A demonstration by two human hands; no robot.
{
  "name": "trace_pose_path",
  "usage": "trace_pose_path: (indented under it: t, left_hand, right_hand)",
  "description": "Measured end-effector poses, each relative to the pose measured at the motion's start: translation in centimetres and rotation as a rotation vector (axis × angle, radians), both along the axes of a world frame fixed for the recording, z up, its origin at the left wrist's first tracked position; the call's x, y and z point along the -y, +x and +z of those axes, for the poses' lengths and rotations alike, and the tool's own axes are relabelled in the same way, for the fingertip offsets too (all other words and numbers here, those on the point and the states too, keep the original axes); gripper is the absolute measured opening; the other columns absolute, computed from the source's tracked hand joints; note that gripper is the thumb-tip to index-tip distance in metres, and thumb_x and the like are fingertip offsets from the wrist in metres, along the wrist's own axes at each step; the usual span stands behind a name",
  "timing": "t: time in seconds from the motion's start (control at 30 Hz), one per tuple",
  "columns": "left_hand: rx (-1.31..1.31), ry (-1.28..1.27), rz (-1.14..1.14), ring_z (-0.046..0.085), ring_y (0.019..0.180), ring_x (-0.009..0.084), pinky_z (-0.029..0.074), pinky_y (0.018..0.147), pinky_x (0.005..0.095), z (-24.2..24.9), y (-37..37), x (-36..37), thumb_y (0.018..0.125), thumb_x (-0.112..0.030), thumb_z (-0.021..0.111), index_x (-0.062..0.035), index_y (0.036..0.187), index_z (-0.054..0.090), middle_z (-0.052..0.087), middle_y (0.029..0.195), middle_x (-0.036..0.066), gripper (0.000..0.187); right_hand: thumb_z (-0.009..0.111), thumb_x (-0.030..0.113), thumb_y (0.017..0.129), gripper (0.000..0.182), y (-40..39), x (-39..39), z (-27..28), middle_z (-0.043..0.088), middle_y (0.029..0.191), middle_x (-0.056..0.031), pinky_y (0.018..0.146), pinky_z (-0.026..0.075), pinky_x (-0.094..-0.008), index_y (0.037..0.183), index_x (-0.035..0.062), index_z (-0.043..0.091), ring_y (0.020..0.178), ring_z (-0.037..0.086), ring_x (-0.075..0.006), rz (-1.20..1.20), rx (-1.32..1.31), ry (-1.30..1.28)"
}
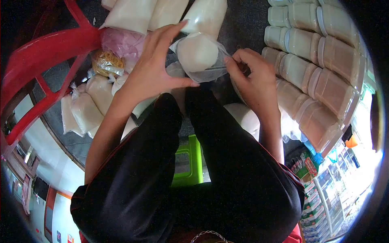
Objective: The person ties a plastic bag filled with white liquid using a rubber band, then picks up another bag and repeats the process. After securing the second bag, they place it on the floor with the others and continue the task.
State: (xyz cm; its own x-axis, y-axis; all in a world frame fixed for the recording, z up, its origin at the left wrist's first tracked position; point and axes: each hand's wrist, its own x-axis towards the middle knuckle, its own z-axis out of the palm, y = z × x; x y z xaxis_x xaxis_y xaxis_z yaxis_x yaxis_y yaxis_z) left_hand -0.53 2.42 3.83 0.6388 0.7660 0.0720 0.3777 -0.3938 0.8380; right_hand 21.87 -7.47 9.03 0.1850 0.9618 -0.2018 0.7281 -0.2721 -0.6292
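A dark floor [247, 24] fills the view from above, crowded with packed goods around a seated person whose legs in black shorts [210, 170] run down the middle. A green stool [190, 162] shows between the knees.

Just above the knees, both hands meet on a clear plastic bag [200, 56] holding a rounded white lump. The left hand [152, 69] is at the bag's left side, its fingers spread and reaching up over the bag, with the thumb stretched across to touch the bag's lower edge. The right hand [253, 73] is at the bag's right side, its fingers curled together and pinching the loose mouth of the bag, which is drawn out to a thin twist.

Beyond the bag, more filled white bags [162, 12] lie in a row at the top of the view. Left of the bag sit a pink bag [121, 42], a small bag of yellowish crumbs [106, 62], and a cluster of white bags [87, 107] lower down. Further left, a red plastic chair [44, 52] arches over the floor. Right of the bag, stacked plastic tubs [320, 69] with pale and brownish contents stand in rows. One more white bag [245, 117] lies just below the right hand, by the knee.
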Motion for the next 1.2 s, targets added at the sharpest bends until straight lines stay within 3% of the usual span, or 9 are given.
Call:
trace_pose_path:
  t: [0.07, 0.27, 0.37, 0.4, 0.47, 0.6, 0.87, 1.07, 1.2]
  left_hand:
    - [-0.033, 0.096, -0.113, 0.05, 0.129, 0.029, 0.046, 0.105, 0.0415, -0.5, 0.0, -0.8, 0.076, -0.026, 0.085, -0.0123, 0.126, 0.067, 0.062, 0.127, 0.009, 0.055]
    - [-0.005, 0.107, -0.158, 0.064, 0.112, 0.0264, 0.049, 0.099, 0.0394, -1.0, 0.5, -0.7, 0.08, -0.015, 0.079, -0.009, 0.098, 0.078, 0.071, 0.115, 0.004, 0.019]
    - [0.012, 0.075, -0.126, 0.066, 0.108, 0.0267, 0.051, 0.096, 0.0387, -1.0, 0.7, -0.4, 0.082, -0.014, 0.078, -0.008, 0.098, 0.077, 0.072, 0.11, 0.005, 0.017]
    - [0.011, 0.071, -0.118, 0.066, 0.106, 0.0275, 0.052, 0.095, 0.0386, -1.0, 0.8, -0.3, 0.083, -0.014, 0.078, -0.0081, 0.1, 0.076, 0.072, 0.109, 0.005, 0.018]
    - [-0.014, 0.013, -0.085, 0.066, 0.108, 0.028, 0.051, 0.096, 0.0392, -0.6, 0.8, 0.1, 0.083, -0.014, 0.077, -0.0082, 0.101, 0.076, 0.071, 0.111, 0.005, 0.019]
    - [-0.052, 0.157, 0.004, 0.064, 0.111, 0.0289, 0.05, 0.097, 0.0409, -0.2, 1.7, 0.3, 0.082, -0.011, 0.076, -0.0086, 0.105, 0.074, 0.069, 0.114, 0.005, 0.023]
    - [-0.075, 0.18, -0.156, 0.063, 0.109, 0.0287, 0.05, 0.097, 0.0413, -2.0, 1.0, 0.0, 0.079, -0.01, 0.075, -0.0094, 0.107, 0.075, 0.066, 0.116, 0.006, 0.028]
    - [-0.068, 0.122, -0.081, 0.065, 0.107, 0.0285, 0.051, 0.096, 0.0397, -1.1, 1.4, 0.0, 0.08, -0.011, 0.075, -0.0092, 0.108, 0.075, 0.068, 0.112, 0.006, 0.028]
    - [-0.082, 0.21, -0.2, 0.066, 0.103, 0.0283, 0.054, 0.093, 0.0393, -1.7, 1.0, -0.5, 0.083, -0.011, 0.072, -0.01, 0.109, 0.076, 0.07, 0.107, 0.007, 0.026]
  right_hand:
    - [0.071, 0.025, 0.091, 0.025, 0.1, 0.0, -0.1, 0.063, 0.074, -0.0137, 0.068, 0.05, -0.043, 0.08, 0.0039, 0.064, 0.072, 0.064, -0.032, -0.015, 0.012, -0.007]
    - [0.079, 0.027, 0.085, 0.036, 0.0, -0.3, 2.0, 0.064, 0.101, -0.0148, 0.081, 0.054, -0.0438, 0.11, 0.0046, 0.065, 0.095, 0.067, -0.0345, 0.031, 0.115, 0.062]
    - [0.083, 0.016, 0.081, 0.051, -0.7, -0.5, 0.0, 0.061, 0.113, -0.0125, 0.072, 0.053, -0.0378, 0.127, 0.0078, 0.062, 0.098, 0.064, -0.0229, 0.025, 0.141, 0.17]
    - [0.083, 0.016, 0.081, 0.051, -0.7, -0.7, -0.7, 0.061, 0.113, -0.0125, 0.072, 0.053, -0.0378, 0.127, 0.0078, 0.062, 0.098, 0.064, -0.0229, 0.021, 0.142, 0.169]
    - [0.081, 0.02, 0.08, 0.046, -0.6, -1.0, -2.0, 0.06, 0.107, -0.0147, 0.086, 0.054, -0.0442, 0.119, 0.006, 0.061, 0.103, 0.065, -0.0378, 0.208, 0.054, 0.181]
    - [0.082, 0.016, 0.077, 0.052, -0.3, -0.9, -3.3, 0.057, 0.112, -0.0144, 0.086, 0.055, -0.0436, 0.122, 0.0061, 0.059, 0.105, 0.063, -0.0388, 0.264, -0.045, 0.016]
    - [0.073, 0.009, 0.084, 0.024, -1.5, -1.2, -3.1, 0.062, 0.101, -0.0135, 0.082, 0.055, -0.0437, 0.107, 0.0082, 0.066, 0.091, 0.065, -0.0363, 0.135, -0.087, 0.164]
    - [0.078, 0.013, 0.08, 0.039, -0.5, -1.2, -4.5, 0.06, 0.11, -0.0152, 0.086, 0.056, -0.0428, 0.116, 0.0075, 0.064, 0.095, 0.066, -0.0362, 0.226, -0.146, 0.034]
    - [0.077, 0.014, 0.081, 0.029, -1.7, -1.4, -3.6, 0.062, 0.104, -0.0144, 0.083, 0.056, -0.0427, 0.107, 0.0062, 0.067, 0.093, 0.066, -0.0363, 0.053, -0.247, 0.021]
